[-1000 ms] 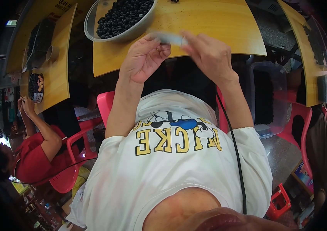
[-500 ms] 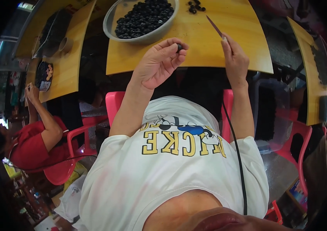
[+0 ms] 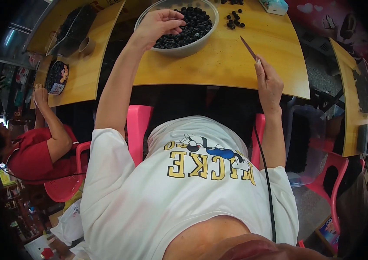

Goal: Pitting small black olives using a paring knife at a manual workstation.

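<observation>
My left hand [image 3: 160, 27] is over the left part of a translucent plastic bowl [image 3: 184, 50]. Its fingers stretch to the right, slightly bent and apart, with nothing visible between them. Heaped in the bowl are small, round, glossy black pieces [image 3: 195, 26]; whether they are fruits or nuts cannot be told. My right hand [image 3: 270, 82] grips a small narrow knife [image 3: 248, 47] by the handle above the table's right side, blade pointing up and left. Several loose black pieces [image 3: 233, 21] lie on the yellow table [image 3: 218, 73] between bowl and knife.
A small box [image 3: 275, 6] stands at the table's far right. To the left, a person in red [image 3: 41, 151] sits by another table with a tray [image 3: 57, 78] and a cup [image 3: 87, 46]. Pink chairs [image 3: 138, 130] and a clear plastic bin [image 3: 307, 143] flank me.
My left hand has moved left and away from me, from the table's front to over the bowl. The black piece it pinched is no longer visible there. My right hand still holds the knife.
</observation>
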A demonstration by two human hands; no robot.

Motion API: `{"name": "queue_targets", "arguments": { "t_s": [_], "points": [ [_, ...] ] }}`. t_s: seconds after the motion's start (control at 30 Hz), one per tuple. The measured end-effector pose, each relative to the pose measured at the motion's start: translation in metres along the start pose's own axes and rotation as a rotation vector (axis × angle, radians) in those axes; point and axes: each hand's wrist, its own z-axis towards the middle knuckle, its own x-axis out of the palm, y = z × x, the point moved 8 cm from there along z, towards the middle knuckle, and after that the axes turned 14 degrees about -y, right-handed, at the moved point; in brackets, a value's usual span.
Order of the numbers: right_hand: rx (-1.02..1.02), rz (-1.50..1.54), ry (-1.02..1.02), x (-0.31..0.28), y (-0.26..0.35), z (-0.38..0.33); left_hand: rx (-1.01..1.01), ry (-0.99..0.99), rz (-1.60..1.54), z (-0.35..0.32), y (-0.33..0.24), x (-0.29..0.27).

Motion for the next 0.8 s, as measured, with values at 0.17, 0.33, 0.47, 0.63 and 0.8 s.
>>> {"name": "queue_targets", "arguments": {
  "t_s": [0.17,0.33,0.47,0.63,0.8],
  "points": [
    [0.227,0.249,0.018,0.001,-0.007,-0.005,-0.294,0.309,-0.826,-0.062,-0.034,0.061],
    [0.346,0.498,0.039,0.001,-0.003,-0.004,-0.408,0.467,-1.176,-0.099,-0.027,0.105],
    [0.342,0.505,0.051,0.0,0.003,-0.004,-0.571,0.402,-1.395,-0.112,-0.006,0.117],
    [0.273,0.494,0.057,-0.005,0.013,-0.005,-0.665,0.283,-1.403,-0.118,0.012,0.12],
    [-0.106,0.237,0.055,-0.022,0.062,-0.002,-0.659,0.364,-1.443,-0.119,0.012,0.124]
  ]
}}
